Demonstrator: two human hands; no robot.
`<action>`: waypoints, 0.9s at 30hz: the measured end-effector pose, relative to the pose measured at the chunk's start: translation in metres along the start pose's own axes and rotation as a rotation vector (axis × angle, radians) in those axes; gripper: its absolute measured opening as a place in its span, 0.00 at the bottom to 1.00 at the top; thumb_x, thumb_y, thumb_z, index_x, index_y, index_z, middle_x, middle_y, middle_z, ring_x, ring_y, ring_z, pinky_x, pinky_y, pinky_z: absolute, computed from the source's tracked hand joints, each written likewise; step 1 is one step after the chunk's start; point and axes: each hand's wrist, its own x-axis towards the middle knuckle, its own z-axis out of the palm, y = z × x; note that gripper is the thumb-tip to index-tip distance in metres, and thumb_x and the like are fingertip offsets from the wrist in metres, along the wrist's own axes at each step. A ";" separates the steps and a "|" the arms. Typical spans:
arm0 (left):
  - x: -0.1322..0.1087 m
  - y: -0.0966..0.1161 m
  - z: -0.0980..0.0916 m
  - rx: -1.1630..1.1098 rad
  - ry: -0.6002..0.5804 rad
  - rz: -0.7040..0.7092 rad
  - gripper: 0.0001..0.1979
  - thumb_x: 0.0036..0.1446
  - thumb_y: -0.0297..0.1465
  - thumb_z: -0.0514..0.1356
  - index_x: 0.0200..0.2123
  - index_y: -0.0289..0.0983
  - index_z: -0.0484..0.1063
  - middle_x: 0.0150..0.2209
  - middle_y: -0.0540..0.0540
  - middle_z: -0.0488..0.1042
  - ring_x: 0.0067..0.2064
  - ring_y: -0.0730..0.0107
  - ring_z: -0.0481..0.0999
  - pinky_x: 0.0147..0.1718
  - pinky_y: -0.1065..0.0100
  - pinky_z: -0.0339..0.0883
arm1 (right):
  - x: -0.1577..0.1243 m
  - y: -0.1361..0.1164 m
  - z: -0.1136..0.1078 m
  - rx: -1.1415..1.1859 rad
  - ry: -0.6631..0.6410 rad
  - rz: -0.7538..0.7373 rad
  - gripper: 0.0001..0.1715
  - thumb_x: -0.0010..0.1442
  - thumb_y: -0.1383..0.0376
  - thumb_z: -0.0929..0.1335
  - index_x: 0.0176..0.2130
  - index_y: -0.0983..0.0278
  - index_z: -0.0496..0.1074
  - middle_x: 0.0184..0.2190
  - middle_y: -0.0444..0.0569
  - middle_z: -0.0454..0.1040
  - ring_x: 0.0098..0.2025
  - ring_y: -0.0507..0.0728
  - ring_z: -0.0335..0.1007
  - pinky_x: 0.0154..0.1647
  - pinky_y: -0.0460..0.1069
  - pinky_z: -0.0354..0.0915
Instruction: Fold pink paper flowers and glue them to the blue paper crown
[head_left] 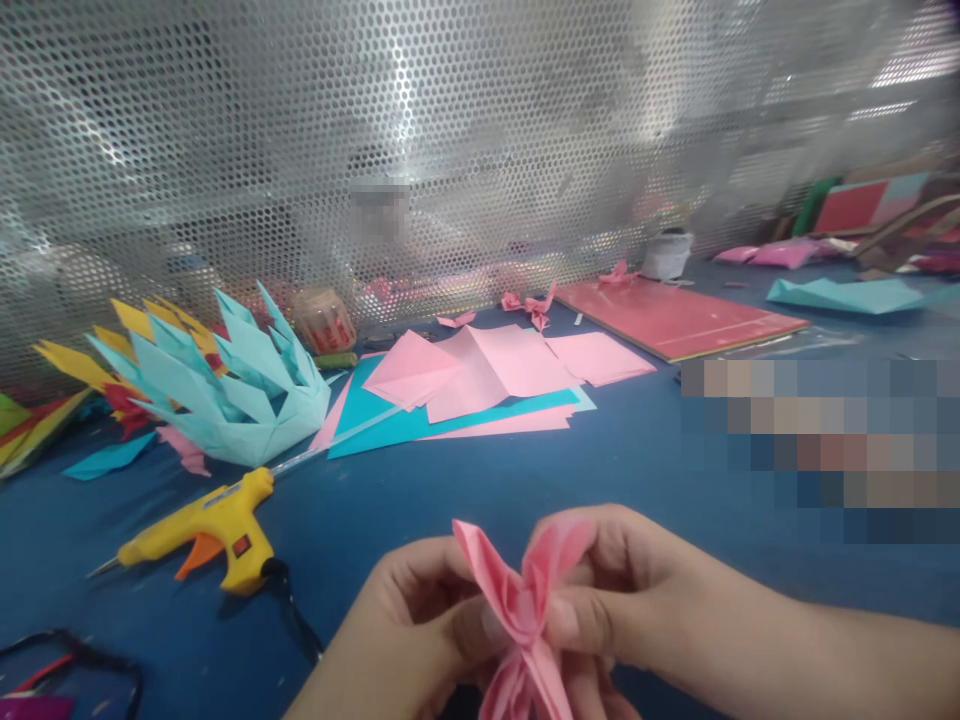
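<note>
Between my two hands is a folded pink paper flower point(525, 610), its pointed petals spreading up and down from a pinched middle. My left hand point(420, 620) grips its left side, thumb pressed near the centre. From the right, my right hand point(622, 600) pinches the same flower with thumb and fingers. Some fingers are hidden behind the paper. Beyond the hands lie pink paper sheets point(510, 365) on top of a blue sheet point(375, 430).
A yellow glue gun point(217, 530) lies at left on the blue table point(420, 490). Behind it stands a light-blue folded paper piece point(255, 430) with many points. A red board point(675, 310) and a white cup point(667, 255) sit near the perforated metal screen point(480, 120). A pixelated patch covers the right.
</note>
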 end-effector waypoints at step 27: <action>0.005 -0.001 0.000 0.094 0.086 0.057 0.13 0.43 0.37 0.71 0.32 0.37 0.76 0.28 0.49 0.76 0.26 0.75 0.73 0.25 0.74 0.67 | -0.004 0.000 -0.008 -0.770 0.360 -0.504 0.12 0.53 0.75 0.69 0.35 0.60 0.67 0.38 0.43 0.66 0.33 0.48 0.65 0.33 0.44 0.65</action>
